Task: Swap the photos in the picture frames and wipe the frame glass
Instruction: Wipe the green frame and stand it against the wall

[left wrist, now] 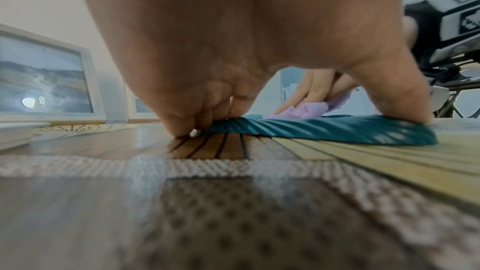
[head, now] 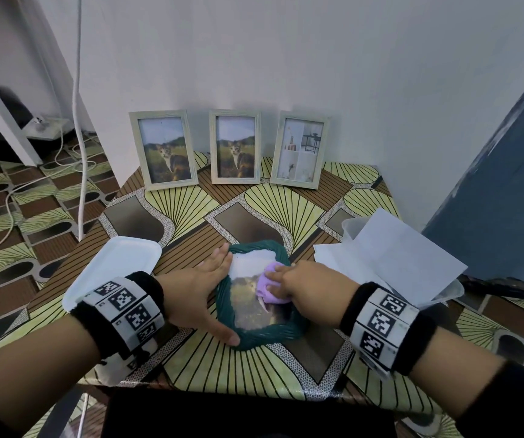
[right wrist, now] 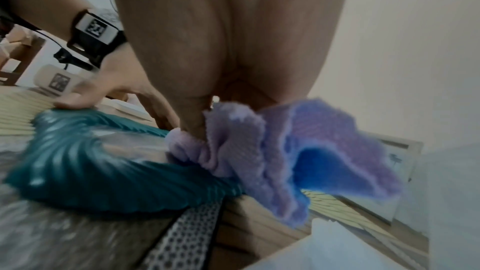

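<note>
Wiping stage, seen from my remote seat: a teal frame lies flat, glass up, near the front of the table, w/ the photo inside showing through. I'd say it's laid down so the glass can take pressure w/o tipping.

My left hand spans the frame's left edge, fingers straight along the far corner, thumb pressed on the near rim. The left-wrist view shows fingertips down on the table at the frame's lip. Looks like a brace, to stop it sliding under the rubbing. Spread wide, curled round nothing.

My right hand bunches a lilac cloth and presses it onto the glass, mid-pane toward the right. Right-wrist view: fingers pinch the folds, the loose end trailing off over the frame's edge. That view is blurred.

Three pale frames stand at the back against the wall; two hold the same cat pic, one an interior shot. White lid left, paper sheets right.
</note>
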